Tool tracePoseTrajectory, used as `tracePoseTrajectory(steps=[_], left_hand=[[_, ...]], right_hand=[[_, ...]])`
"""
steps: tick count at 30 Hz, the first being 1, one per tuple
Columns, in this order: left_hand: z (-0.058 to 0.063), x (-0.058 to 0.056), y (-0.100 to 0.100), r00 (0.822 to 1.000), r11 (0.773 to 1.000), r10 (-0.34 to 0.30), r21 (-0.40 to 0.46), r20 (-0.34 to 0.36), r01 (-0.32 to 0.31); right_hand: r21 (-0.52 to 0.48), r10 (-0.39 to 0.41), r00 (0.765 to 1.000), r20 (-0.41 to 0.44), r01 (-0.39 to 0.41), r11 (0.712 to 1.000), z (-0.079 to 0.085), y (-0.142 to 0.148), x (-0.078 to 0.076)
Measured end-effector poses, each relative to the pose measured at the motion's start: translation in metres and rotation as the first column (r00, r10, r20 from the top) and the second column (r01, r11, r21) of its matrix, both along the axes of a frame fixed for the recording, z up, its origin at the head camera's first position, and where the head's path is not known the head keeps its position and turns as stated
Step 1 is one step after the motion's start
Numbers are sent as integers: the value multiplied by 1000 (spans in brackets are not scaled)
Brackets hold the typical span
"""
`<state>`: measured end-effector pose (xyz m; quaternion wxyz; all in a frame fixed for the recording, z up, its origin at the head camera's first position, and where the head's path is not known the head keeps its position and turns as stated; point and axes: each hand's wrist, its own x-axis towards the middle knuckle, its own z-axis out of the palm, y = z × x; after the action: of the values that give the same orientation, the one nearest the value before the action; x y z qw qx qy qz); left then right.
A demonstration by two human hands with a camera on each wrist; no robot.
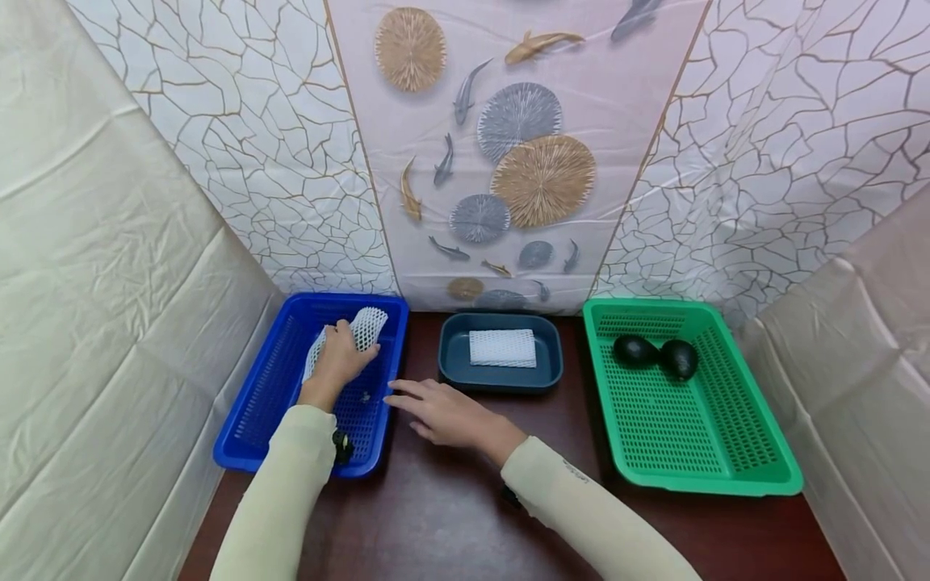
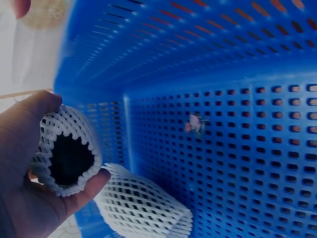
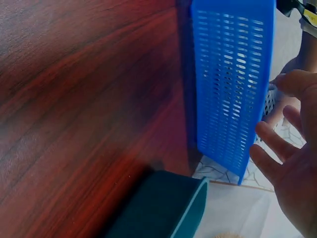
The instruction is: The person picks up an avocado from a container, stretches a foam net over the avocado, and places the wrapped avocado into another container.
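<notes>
My left hand (image 1: pixel 340 359) is over the blue basket (image 1: pixel 395 355), gripping a white foam net sleeve (image 2: pixel 81 126) between thumb and fingers. Through the sleeve's open end shows a dark, smooth, rounded thing (image 2: pixel 72 158), much like the black fruits in the green basket. A second foam net sleeve (image 2: pixel 143 206) lies in the blue basket beneath that hand, also with something dark showing through its mesh. My right hand (image 1: pixel 445 413) hovers beside the basket's right rim, fingers spread and holding nothing.
A dark teal tray (image 1: pixel 450 375) at the back middle holds a flat white foam net (image 1: pixel 503 349). On the right, a green basket (image 1: pixel 756 420) contains two glossy black, avocado-like fruits (image 1: pixel 679 359). Patterned cloth walls (image 1: pixel 291 161) enclose the back and sides of the brown table (image 1: pixel 436 516).
</notes>
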<state>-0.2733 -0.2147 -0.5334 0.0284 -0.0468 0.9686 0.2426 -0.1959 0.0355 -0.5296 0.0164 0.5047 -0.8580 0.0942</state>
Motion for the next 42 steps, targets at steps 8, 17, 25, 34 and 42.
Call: tracePoseTrajectory(steps=[8,17,25,34,42], left_hand=[[-12,-5,-1,999,999,30,-10,13,-30],[-26,-9,4,998,998,54,-27,45,-53],[-36,-8,8,997,998,67,-22,45,-66],[-41,-9,15,998,998,58,-32,40,-56],[-38,-9,19,992,998,38,-53,122,-32]], right_hand=[[94,-11,996,89,2,996,-11,-10,-2],[115,5,992,126,-20,993,-18,-18,-8],[140,20,988,153,-41,989,-21,-19,-12],[145,40,982,186,-68,987,-20,-18,-13],[145,37,974,223,-71,987,-18,-17,-13]])
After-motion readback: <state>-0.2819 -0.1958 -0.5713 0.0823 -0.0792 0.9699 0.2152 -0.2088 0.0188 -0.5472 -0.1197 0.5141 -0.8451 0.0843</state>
